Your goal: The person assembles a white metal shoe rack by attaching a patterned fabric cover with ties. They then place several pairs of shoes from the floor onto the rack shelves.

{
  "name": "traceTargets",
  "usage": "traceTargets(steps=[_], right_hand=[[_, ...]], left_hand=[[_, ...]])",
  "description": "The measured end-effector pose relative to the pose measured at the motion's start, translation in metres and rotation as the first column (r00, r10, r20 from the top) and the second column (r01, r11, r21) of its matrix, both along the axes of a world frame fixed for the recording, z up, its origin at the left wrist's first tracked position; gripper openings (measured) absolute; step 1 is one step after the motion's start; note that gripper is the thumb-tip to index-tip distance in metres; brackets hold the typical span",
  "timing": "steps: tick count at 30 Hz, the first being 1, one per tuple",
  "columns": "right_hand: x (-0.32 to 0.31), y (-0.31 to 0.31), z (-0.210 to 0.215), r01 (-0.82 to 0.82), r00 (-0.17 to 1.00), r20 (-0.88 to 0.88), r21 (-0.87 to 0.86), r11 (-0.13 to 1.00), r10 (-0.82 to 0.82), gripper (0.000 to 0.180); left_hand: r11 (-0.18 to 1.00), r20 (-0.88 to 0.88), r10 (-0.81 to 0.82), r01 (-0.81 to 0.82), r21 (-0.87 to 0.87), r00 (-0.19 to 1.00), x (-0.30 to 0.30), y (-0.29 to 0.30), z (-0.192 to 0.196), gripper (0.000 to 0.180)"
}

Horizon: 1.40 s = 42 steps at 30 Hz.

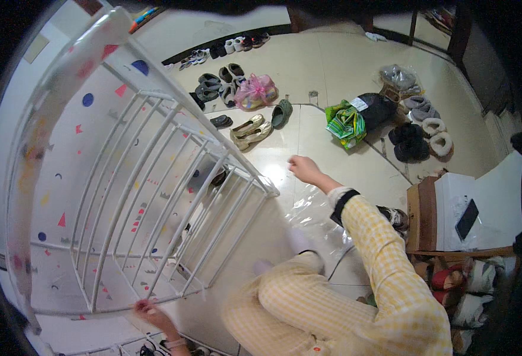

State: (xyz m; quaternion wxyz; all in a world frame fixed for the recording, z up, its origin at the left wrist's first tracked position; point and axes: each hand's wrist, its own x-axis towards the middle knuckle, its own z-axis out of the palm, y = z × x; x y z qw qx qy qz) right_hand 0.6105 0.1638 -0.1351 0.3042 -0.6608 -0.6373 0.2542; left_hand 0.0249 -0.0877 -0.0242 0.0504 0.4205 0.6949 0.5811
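Loosely crinkly, clear plastic (312, 209) near a slim-barred white rack (137, 181).

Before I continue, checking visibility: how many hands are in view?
2: the left hand by the lower end of the white tubular rack, and the right hand just above the clear plastic sheet in the picture. Neither is hidden.

Pale glossy floor tiles (326, 68) carry a bright glare (274, 170); a white wall (225, 25) meets dark skirting (281, 29).

Rack (228, 152) left, box (426, 213) right
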Motion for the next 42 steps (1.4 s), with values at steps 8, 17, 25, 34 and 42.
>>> traceTargets(steps=[8, 17, 25, 34, 42], right_hand=[[0.031, 0.003, -0.121, -0.031, 0.997, 0.051, -0.321, 0.947, 0.05, 0.024], [-0.049, 0.089, -0.22, -0.112, 0.971, -0.238, -0.352, 0.929, 0.027, 0.036], [-0.091, 0.102, -0.249, 0.033, 0.704, -0.627, -0.438, 0.898, -0.332, 0.024], [-0.09, 0.081, -0.263, 0.083, 0.647, -0.591, -0.573, 0.815, -0.482, 0.015], [-0.086, 0.068, -0.274, -0.282, 0.26, -0.776, -0.63, 0.724, -0.574, 0.016]], left_hand=[[0.346, 0.35, -0.606, 0.633, -0.693, 0.715, 0.221, 0.152, -0.165, 0.03], [0.581, 0.795, -0.261, 0.747, -0.324, 0.547, 0.322, 0.348, -0.355, 0.031], [0.277, 0.757, -0.392, 0.851, -0.445, 0.523, 0.33, 0.392, -0.372, 0.017], [0.369, 0.027, -0.881, 0.722, -0.586, 0.472, 0.309, 0.348, -0.358, 0.022], [0.378, 0.025, -0.805, 0.544, -0.749, 0.593, 0.339, 0.3, -0.345, 0.027]])
